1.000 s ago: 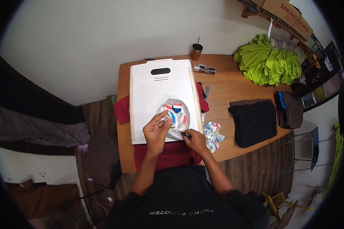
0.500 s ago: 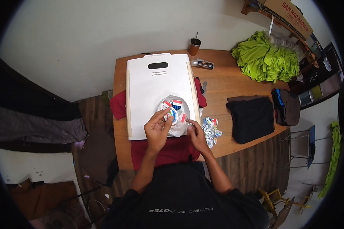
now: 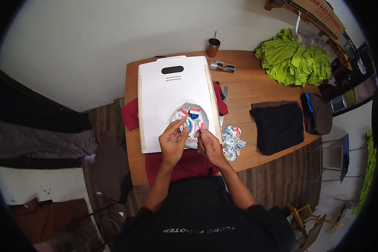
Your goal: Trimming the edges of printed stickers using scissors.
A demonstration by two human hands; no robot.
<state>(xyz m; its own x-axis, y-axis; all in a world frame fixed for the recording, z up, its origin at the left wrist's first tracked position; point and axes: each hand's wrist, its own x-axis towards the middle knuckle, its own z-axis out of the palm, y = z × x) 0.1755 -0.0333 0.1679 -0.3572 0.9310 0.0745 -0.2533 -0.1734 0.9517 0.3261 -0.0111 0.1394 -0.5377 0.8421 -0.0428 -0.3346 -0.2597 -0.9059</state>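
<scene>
My left hand (image 3: 172, 142) pinches a round white-and-blue emblem patch (image 3: 190, 127) between thumb and fingers. Close on its right, my right hand (image 3: 211, 148) is closed around a thin, pointed metal tool (image 3: 198, 123), whose tip reaches the patch's right side; its exact kind is too small to tell. Beneath both hands a white plastic bag (image 3: 202, 112), opened out round, holds more patches, among them a red-and-white flag patch (image 3: 195, 111). The bag rests on a large white board (image 3: 157, 111).
Dark red cloth (image 3: 166, 168) lies under the board. Loose patches (image 3: 232, 145) are heaped right of it on the wooden table (image 3: 243, 92). Folded black cloth (image 3: 277, 130), lime green garments (image 3: 298, 59), a brown cup (image 3: 213, 48) and a clear case (image 3: 223, 66) stand around.
My right hand has moved slightly left and down, bringing the tool's tip closer to the patch. The left hand keeps its hold on the patch. The whole view has shifted slightly.
</scene>
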